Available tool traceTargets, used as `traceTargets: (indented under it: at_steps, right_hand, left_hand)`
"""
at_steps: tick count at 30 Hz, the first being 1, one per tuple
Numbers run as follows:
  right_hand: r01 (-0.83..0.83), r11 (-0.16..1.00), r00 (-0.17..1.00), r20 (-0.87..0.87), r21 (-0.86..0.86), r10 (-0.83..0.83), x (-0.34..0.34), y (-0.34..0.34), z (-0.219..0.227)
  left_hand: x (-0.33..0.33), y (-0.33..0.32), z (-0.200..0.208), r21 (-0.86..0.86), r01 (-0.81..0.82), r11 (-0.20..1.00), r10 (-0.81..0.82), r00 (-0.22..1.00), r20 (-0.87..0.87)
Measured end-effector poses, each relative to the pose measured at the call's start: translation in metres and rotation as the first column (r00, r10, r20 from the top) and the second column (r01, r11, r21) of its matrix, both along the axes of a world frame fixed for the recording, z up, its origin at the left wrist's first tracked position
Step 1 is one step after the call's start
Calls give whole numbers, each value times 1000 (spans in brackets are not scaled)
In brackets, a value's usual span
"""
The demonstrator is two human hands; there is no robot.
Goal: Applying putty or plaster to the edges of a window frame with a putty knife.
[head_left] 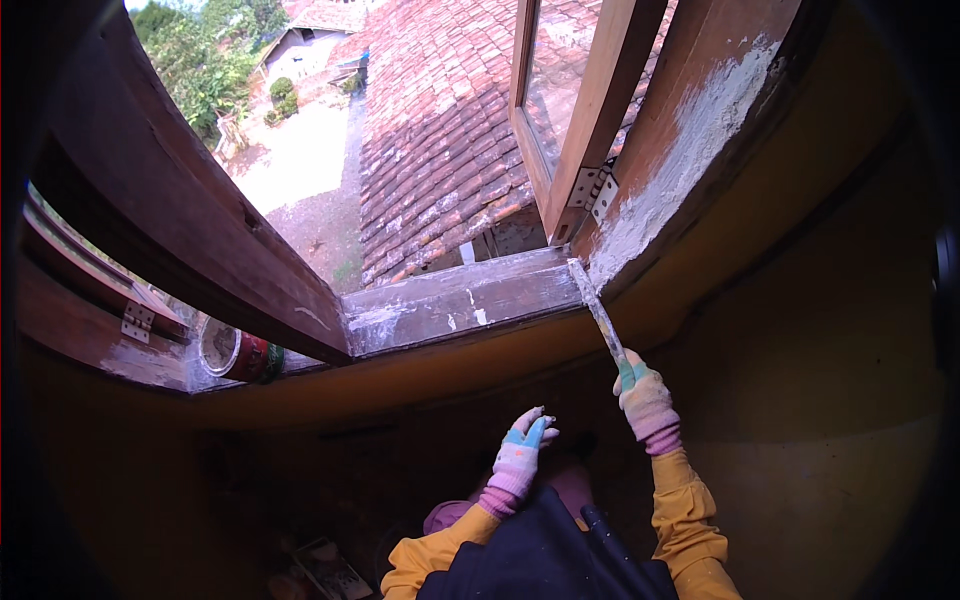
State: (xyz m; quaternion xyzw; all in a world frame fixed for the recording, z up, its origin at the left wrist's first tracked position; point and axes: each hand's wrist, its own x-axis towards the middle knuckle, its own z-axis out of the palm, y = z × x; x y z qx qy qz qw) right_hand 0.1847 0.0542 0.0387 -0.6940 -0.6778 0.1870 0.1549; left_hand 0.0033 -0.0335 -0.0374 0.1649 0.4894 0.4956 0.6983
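My right hand (646,400), in a pale glove with blue-green fingertips and a pink cuff, is closed round a long narrow scraper (602,318) smeared with whitish filler. Its far end touches the corner where the brown wooden window sill (460,310) meets the right frame post. Rough white filler (690,150) coats the inner face of that post. Lower and to the left, my left hand (520,450), in a similar glove, hovers in front of my body. Its fingers are loosely stretched, with dark marks at the tips and nothing clearly held.
An open casement window (575,120) hangs from a metal hinge (593,190) on the right. A thick dark post (200,200) divides the frame at left. Beyond it, a paint-stained can (240,352) lies tilted on the sill. Outside is a tiled roof (440,130).
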Motion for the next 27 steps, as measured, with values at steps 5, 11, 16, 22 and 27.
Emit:
traceTargets:
  at_steps: [5, 11, 16, 22, 27]
  right_hand:
    - [-46, 999, 982, -186, -23, 41, -4, -7, 24]
    - [-9, 1000, 996, -94, -26, 7, 1, 10, 2]
    - [23, 966, 954, -284, -258, -99, -11, 7, 18]
    - [14, 986, 949, -309, -164, -65, -5, 9, 13]
    - [26, 990, 994, -100, -139, -40, -7, 1, 3]
  left_hand:
    - [-2, -1, -4, -10, 6, 1000, -6, 1000, -11]
    - [2, 0, 0, -12, 32, 999, -32, 999, -21]
    - [-4, 2, -2, -4, 0, 1000, 0, 1000, -13]
    - [-1, 2, -1, -24, -5, 1000, 5, 1000, 6]
    - [2, 3, -1, -2, 8, 1000, -8, 999, 34]
